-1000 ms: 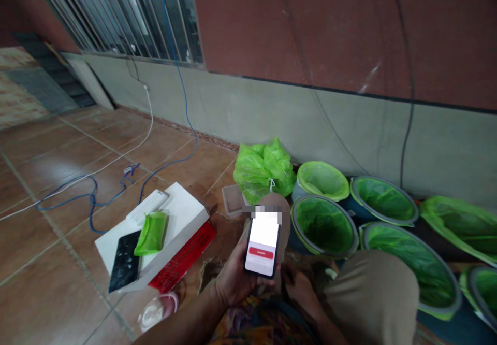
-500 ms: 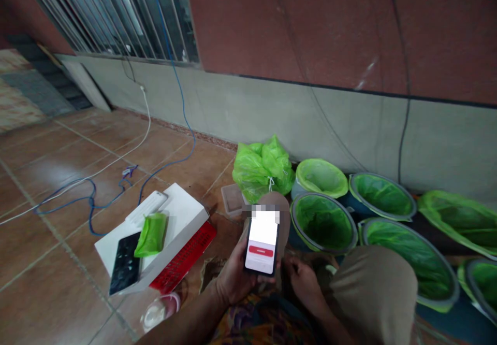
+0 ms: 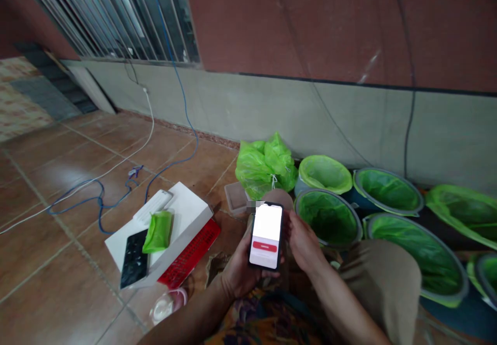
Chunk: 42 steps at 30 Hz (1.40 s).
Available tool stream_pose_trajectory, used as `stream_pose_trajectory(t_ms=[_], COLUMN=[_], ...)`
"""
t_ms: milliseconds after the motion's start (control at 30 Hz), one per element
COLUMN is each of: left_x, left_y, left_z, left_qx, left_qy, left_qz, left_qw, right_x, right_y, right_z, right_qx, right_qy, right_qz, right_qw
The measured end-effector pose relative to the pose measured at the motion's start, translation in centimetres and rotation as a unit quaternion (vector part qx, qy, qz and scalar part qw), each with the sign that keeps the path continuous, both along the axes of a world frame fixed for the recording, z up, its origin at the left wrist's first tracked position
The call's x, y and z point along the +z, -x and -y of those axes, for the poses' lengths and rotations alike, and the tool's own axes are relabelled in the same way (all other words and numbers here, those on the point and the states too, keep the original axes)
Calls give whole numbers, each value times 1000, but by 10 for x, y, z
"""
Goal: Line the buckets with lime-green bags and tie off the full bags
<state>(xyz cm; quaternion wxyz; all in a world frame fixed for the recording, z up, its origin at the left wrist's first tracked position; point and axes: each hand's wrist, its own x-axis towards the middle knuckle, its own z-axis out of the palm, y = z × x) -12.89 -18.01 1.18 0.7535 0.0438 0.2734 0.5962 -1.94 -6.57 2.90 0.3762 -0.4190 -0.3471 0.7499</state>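
A dark-edged smartphone (image 3: 265,237) with a lit white screen and a red button rests in my left hand (image 3: 240,270). The fingers of this hand are wrapped round its lower part from behind. Just right of the phone is my right hand (image 3: 306,244), raised to about the screen's height. Its fingers are bent toward the phone's edge, but their tips are dim and blurred, so contact is unclear. Both hands are above my lap, between my knees (image 3: 380,277).
Several bins with green liners, one a grey-rimmed bin (image 3: 328,192), stand at right along the wall. Green bags (image 3: 266,166) sit beside a clear plastic tub (image 3: 236,198). At left, a white box (image 3: 186,205) bears a green packet (image 3: 158,231) and a black phone-like slab (image 3: 134,262). Blue cable (image 3: 99,205) crosses the tiles.
My right hand has risen from my lap to beside the phone's right edge. The phone stays in my left hand. The whole view has shifted slightly.
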Motion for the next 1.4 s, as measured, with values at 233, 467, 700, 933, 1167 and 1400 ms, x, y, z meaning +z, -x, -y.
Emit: stream_pose_trajectory(t_ms=[233, 467, 700, 933, 1167, 1400], left_x=[0, 1, 0, 2, 1, 0], left_y=[0, 2, 2, 2, 1, 1], left_z=[0, 0, -1, -1, -1, -1], left_qx=[3, 1, -8, -6, -3, -4], left_qy=[-7, -6, -25, -9, -10, -5], left_qz=[2, 1, 14, -1, 0, 8], left_qw=[1000, 1000, 1000, 1000, 1000, 1000], right_x=[-1, -2, -1, -6, -6, -5], right_y=[11, 9, 9, 9, 9, 9], right_z=[1, 8, 9, 7, 9, 10], right_qx=[36, 63, 40, 44, 45, 51], right_qy=[45, 80, 88, 51, 62, 59], right_qz=[-29, -27, -11, 8, -4, -15], right_qw=[998, 994, 995, 998, 997, 997])
